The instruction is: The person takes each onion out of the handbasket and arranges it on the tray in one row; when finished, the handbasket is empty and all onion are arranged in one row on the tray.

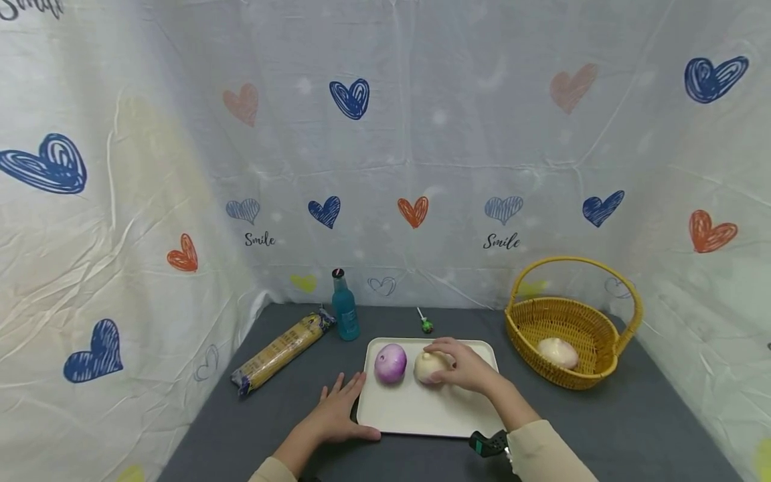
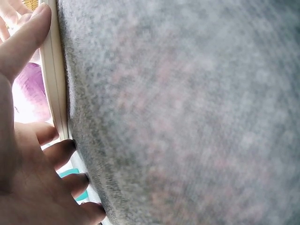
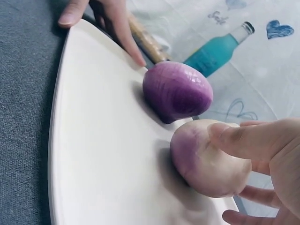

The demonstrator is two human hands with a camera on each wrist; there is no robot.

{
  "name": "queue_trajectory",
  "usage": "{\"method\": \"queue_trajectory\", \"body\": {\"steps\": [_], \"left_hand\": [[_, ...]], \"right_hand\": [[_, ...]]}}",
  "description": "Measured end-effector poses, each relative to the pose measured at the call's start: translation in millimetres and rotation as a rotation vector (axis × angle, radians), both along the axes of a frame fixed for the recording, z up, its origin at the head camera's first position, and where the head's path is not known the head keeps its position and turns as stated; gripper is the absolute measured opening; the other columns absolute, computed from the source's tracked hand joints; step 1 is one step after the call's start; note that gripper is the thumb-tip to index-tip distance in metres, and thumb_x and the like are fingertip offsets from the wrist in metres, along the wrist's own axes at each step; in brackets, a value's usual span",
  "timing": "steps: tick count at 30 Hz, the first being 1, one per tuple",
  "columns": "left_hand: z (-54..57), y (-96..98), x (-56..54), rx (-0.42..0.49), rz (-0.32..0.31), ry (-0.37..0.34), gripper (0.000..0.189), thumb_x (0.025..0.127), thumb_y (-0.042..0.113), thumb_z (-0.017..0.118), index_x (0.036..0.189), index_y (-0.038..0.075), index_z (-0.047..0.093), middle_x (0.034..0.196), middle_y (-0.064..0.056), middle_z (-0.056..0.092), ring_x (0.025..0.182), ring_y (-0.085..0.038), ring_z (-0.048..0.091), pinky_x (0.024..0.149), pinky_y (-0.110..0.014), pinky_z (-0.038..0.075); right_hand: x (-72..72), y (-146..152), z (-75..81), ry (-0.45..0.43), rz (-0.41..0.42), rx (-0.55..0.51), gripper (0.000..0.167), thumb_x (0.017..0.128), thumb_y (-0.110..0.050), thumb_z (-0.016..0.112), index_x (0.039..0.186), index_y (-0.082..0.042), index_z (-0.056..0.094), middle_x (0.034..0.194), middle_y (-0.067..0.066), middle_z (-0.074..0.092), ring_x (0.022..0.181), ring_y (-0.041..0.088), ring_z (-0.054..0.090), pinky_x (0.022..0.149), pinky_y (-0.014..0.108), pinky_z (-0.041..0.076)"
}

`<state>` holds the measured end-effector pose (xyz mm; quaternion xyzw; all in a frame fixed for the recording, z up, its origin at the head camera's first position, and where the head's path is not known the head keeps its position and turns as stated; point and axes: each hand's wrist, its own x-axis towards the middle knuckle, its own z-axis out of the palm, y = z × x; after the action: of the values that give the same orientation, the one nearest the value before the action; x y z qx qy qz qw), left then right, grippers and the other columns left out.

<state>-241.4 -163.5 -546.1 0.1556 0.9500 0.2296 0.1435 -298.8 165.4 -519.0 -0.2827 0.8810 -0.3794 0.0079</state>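
A white tray [image 1: 421, 413] lies on the table with a purple onion [image 1: 391, 363] on its left half. Right of the onion is a white-and-purple turnip [image 3: 211, 159], pale with one purple patch. My right hand [image 1: 466, 366] holds the turnip between thumb and fingers, close over the tray in the right wrist view. At the tray's left side, my left hand [image 1: 337, 412] is spread with fairly straight fingers. Its fingertips are at the left edge and its thumb [image 2: 28, 40] is by the front left corner.
A yellow wicker basket [image 1: 523, 338] with a tall handle stands right of the tray, holding a pale pinkish vegetable [image 1: 558, 353]. Behind the tray lies a green lollipop [image 1: 427, 326]. A blue bottle [image 1: 345, 309] and a long yellow packet [image 1: 283, 350] are at the back left.
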Motion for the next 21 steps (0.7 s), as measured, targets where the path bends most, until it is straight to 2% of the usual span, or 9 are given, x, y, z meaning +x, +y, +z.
{"method": "queue_trajectory", "body": {"steps": [10,21], "left_hand": [[-0.8,-1.1,-0.8,-0.01,0.003,0.007,0.127,0.067,0.077,0.077,0.162,0.011,0.023,0.166,-0.014,0.028,0.153,-0.049,0.012,0.113,-0.077,0.01],[1.2,-2.8,0.5,-0.004,-0.012,0.013,0.126,0.068,0.076,0.077,0.162,0.01,0.023,0.165,-0.015,0.028,0.153,-0.05,0.012,0.112,-0.078,0.011]], "right_hand": [[-0.4,2.1,11.6,-0.034,-0.031,-0.02,0.05,0.087,-0.029,0.081,0.131,-0.011,0.066,0.142,0.015,0.056,0.133,0.04,0.051,0.094,0.059,0.052],[3.7,17.4,34.0,0.011,0.008,-0.016,0.047,0.088,-0.021,0.08,0.132,-0.009,0.066,0.143,0.019,0.055,0.131,0.043,0.052,0.088,0.058,0.055]]}}
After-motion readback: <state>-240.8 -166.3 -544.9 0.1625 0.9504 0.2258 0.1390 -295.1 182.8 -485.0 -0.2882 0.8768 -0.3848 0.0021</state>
